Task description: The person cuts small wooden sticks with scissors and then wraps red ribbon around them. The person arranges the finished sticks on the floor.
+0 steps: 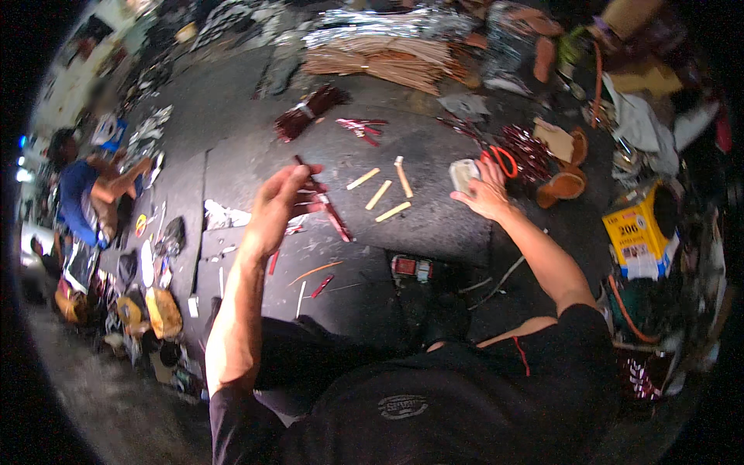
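My left hand [280, 198] is raised over the dark work surface, its fingers closed round a shiny dark red strip [335, 218] that slants down to the right. Several short pale yellow strips [378, 195] lie apart in the middle; one tan strip [404, 180] has a white end. My right hand [491, 198] reaches out with thumb and fingers apart, next to a pale rounded block [463, 175]. Its fingertips are beside the orange handles of the scissors [505, 161]; whether they touch is unclear.
A tied dark red bundle [307, 115] and loose red strips [363, 128] lie farther back. Long tan strips [380, 62] are piled behind them. Shiny red strips [524, 147] and brown sole-shaped pieces [561, 187] lie right, near a yellow box [639, 232]. Another person [89, 186] sits far left.
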Tool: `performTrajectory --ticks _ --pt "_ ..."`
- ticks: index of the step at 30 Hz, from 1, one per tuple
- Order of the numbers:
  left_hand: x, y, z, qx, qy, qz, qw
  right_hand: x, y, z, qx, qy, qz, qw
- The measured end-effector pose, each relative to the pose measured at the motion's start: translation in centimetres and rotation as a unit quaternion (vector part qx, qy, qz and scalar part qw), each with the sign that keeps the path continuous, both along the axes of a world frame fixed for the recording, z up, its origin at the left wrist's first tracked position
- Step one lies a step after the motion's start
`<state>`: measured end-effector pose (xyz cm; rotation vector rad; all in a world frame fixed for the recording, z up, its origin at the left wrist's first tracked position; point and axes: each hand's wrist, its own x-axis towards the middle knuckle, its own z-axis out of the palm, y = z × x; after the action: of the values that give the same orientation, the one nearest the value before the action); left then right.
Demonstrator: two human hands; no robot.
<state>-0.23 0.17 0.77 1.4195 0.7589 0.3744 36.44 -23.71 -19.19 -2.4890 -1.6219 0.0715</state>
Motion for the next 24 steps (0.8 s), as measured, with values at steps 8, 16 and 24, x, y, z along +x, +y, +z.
performTrajectory --ticks 8,16,24 --pt "-0.7 -1.4 1.7 -0.019 0.001 -0.065 0.998 -9.2 6.5 13.5 0.19 0.325 0.106 0.92" --pt "-1.8 -2.8 3.5 -0.008 -0.008 -0.091 0.996 -18.5 8.4 21.1 0.267 0.176 0.401 0.859" --pt "-3.2 -2.4 3.0 -0.003 -0.038 -0.071 0.997 -19.7 10.1 21.2 0.263 0.117 0.446 0.848"
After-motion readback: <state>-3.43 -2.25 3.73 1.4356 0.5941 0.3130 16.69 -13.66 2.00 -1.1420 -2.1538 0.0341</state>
